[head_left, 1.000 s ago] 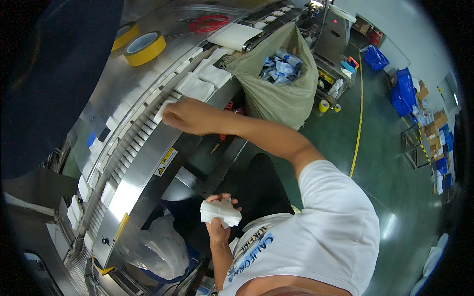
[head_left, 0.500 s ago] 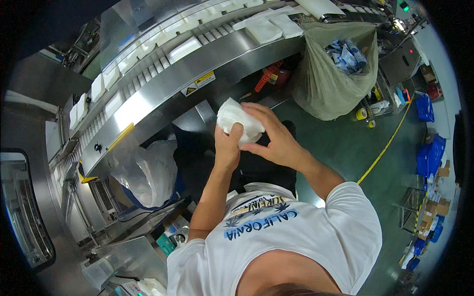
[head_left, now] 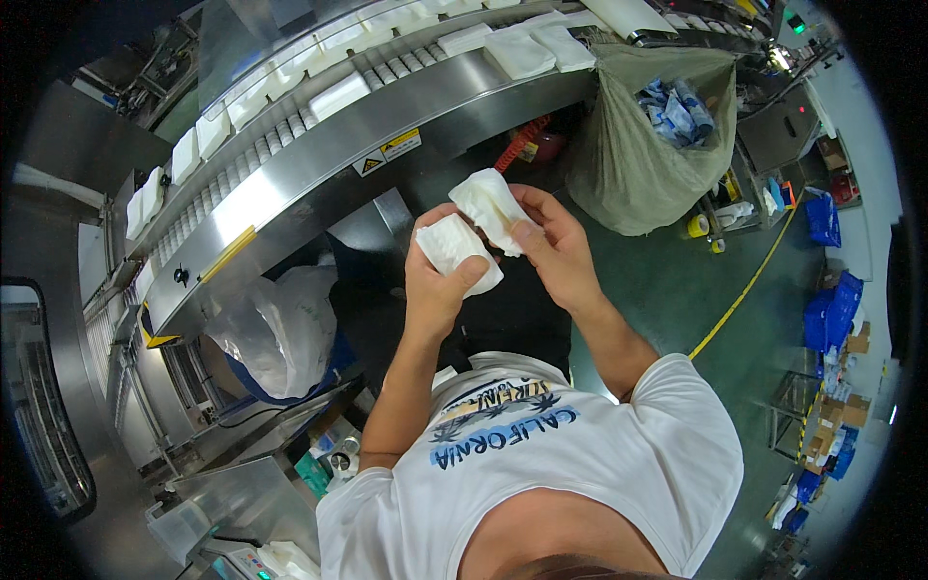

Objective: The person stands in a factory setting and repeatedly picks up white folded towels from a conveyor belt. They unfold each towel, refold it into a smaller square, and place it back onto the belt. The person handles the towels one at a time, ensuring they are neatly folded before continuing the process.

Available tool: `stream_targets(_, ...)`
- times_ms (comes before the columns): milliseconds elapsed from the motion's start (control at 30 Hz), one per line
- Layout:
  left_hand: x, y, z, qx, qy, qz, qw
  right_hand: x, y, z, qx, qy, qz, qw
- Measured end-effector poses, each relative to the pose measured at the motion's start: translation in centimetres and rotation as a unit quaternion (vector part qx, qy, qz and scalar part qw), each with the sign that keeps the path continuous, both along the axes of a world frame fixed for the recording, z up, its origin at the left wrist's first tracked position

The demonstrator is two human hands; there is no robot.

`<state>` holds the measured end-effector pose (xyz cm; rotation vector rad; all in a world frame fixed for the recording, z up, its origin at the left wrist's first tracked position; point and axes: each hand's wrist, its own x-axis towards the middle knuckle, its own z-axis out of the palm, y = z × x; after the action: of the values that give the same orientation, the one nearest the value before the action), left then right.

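Observation:
A folded white pad [head_left: 449, 246] lies in my left hand [head_left: 435, 290], the thumb pressed across its near corner. My right hand [head_left: 556, 246] grips a second soft white pad [head_left: 490, 203], creased along its length, with thumb on top. The two pads are side by side and close together, in front of my chest. Ahead of my hands runs a curved roller conveyor [head_left: 217, 198]. Folded white pads [head_left: 338, 97] sit along it, and flat white pads [head_left: 519, 52] rest near its right part.
A large greenish sack [head_left: 633, 174] with blue-and-white wrappers stands at the right of the conveyor. Below the metal rail hang clear plastic bags [head_left: 280, 333] at the left. A yellow line [head_left: 744, 300] crosses the green floor; blue bins [head_left: 831, 314] and cardboard boxes line the far right.
The white bundle held in both hands is now two separate pads, one in each hand. My right hand has turned palm up. The pads on the conveyor have shifted left.

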<state>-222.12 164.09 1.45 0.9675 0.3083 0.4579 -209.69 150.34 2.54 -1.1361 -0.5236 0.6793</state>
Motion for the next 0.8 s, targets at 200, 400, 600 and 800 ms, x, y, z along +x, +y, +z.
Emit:
stream_targets(200,0.7,-0.5,1.3,0.085,0.039,0.076,0.993,-1.0,-0.6,0.9,-0.038,-0.110,-0.007,0.993)
stream_targets(400,0.7,-0.5,1.1,0.049,0.016,0.053,0.997,-0.1,-1.3,1.2,-0.063,-0.056,-0.038,0.996)
stream_targets(600,0.9,-1.8,1.6,-0.041,0.053,0.041,0.997,-0.6,-2.0,0.1,-0.046,-0.055,-0.070,0.995)
stream_targets(800,0.3,-3.5,-0.5,0.043,0.084,0.112,0.989,-0.9,-2.9,-0.2,-0.020,0.114,-0.035,0.993)
